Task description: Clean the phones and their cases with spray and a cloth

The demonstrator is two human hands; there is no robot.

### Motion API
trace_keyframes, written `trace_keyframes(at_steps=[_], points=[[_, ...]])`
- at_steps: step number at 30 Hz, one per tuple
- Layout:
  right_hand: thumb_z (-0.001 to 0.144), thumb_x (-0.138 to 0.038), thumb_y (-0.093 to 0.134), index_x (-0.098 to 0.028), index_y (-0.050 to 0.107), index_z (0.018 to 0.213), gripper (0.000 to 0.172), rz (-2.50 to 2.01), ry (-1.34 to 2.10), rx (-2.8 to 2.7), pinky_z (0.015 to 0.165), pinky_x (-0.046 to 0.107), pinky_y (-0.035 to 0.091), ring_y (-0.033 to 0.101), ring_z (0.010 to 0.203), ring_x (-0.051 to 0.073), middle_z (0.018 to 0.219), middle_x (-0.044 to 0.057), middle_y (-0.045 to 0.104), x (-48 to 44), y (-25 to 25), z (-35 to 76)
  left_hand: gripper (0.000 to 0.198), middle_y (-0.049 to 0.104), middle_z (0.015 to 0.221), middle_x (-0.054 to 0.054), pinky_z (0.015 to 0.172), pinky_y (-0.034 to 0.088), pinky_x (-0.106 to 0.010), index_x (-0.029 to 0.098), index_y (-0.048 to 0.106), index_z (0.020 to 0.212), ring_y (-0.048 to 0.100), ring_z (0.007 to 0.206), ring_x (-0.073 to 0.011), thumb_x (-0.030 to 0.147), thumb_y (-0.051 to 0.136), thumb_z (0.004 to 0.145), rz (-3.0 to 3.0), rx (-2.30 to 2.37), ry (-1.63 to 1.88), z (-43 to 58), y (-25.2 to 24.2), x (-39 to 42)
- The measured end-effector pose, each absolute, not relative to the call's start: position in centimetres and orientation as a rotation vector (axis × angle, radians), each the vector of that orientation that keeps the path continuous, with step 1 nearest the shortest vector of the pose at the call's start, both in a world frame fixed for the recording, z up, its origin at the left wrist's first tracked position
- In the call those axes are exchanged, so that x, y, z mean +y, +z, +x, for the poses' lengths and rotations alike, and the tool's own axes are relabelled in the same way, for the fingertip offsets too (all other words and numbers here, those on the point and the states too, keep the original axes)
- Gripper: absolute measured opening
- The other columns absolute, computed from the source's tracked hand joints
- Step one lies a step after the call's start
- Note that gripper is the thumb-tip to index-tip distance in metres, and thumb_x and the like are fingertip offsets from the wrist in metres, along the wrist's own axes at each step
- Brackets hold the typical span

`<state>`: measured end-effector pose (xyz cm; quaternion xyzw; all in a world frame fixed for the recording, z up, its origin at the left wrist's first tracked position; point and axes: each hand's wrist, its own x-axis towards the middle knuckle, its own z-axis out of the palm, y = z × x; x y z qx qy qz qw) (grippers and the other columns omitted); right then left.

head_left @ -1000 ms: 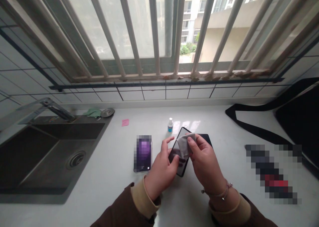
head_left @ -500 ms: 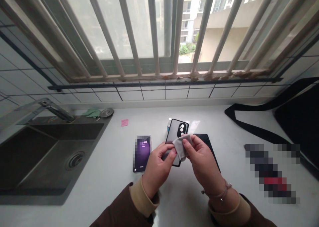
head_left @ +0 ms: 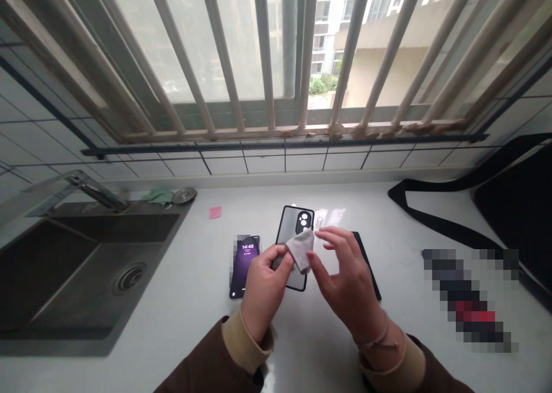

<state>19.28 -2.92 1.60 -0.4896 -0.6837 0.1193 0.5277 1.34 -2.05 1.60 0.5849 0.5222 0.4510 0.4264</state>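
My left hand (head_left: 261, 286) grips a dark phone case (head_left: 294, 232) held upright above the white counter (head_left: 194, 306), its back with the camera cut-out facing me. A small grey cloth (head_left: 301, 249) rests on the case, pinned under my left thumb. Just right of the cloth, my right hand (head_left: 342, 281) hovers with its fingers spread and nothing in them. On the counter to the left lies a phone (head_left: 244, 262) with a lit purple screen. A flat black slab (head_left: 366, 260) lies partly hidden behind my right hand.
A dark sink (head_left: 73, 266) with a tap (head_left: 97, 191) fills the left side. A pink note (head_left: 214, 212) and a green cloth (head_left: 159, 195) lie near the tiled wall. A black bag with a strap (head_left: 509, 209) sits at the right, and barred windows rise behind.
The case was turned from its open front to its back and raised. My right hand let go of the grey cloth and opened; my left thumb now holds it.
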Motion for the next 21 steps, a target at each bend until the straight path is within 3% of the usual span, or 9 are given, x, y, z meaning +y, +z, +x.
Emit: trace_keyframes(at_steps=[3,6,10,15,21], points=[[0.095,-0.031,0.077,-0.025,0.067,0.118,0.025,-1.06,0.172,-1.86,0.1,0.053,0.06,0.066,0.117,0.032,0.123,0.014,0.066,-3.01,1.75,19.28,0.026,0.078,0.094,-0.003,0.08,0.051,-0.029,0.018,0.079,0.101,0.069,0.087,-0.0209,0.04,0.065,0.099,1.426,1.331,1.163,1.14,1.68,-1.94],[0.095,-0.033,0.079,-0.024,0.066,0.119,0.029,-1.058,0.13,-1.946,0.096,0.053,0.061,0.066,0.114,0.033,0.123,0.015,0.066,-2.95,1.52,19.18,0.025,0.077,0.092,-0.002,0.079,0.051,-0.029,0.018,0.078,0.098,0.069,0.086,-0.0208,0.039,0.066,0.099,1.427,1.347,1.158,0.98,1.67,-1.83],[0.099,-0.019,0.07,-0.024,0.068,0.115,0.017,-1.035,0.101,-1.97,0.092,0.05,0.061,0.068,0.108,0.029,0.117,0.012,0.07,-2.84,1.48,19.19,0.023,0.078,0.091,-0.002,0.08,0.051,-0.029,0.019,0.078,0.094,0.069,0.086,-0.0207,0.039,0.068,0.096,1.457,1.409,1.135,0.92,1.69,-1.69],[0.098,-0.007,0.064,-0.026,0.067,0.118,0.028,-0.978,0.089,-1.961,0.096,0.048,0.06,0.069,0.107,0.026,0.114,0.008,0.075,-2.83,1.86,19.54,0.026,0.076,0.084,-0.002,0.078,0.051,-0.029,0.019,0.077,0.088,0.067,0.08,-0.0189,0.041,0.067,0.098,1.426,1.375,1.131,0.88,1.46,-1.55],[0.098,-0.007,0.066,-0.024,0.069,0.117,0.025,-0.933,0.085,-2.083,0.095,0.045,0.06,0.068,0.1,0.025,0.108,0.006,0.078,-2.79,1.79,19.53,0.029,0.07,0.079,-0.001,0.071,0.048,-0.027,0.018,0.073,0.085,0.06,0.074,-0.0165,0.043,0.066,0.098,1.338,1.347,1.132,0.84,0.71,-1.34]])
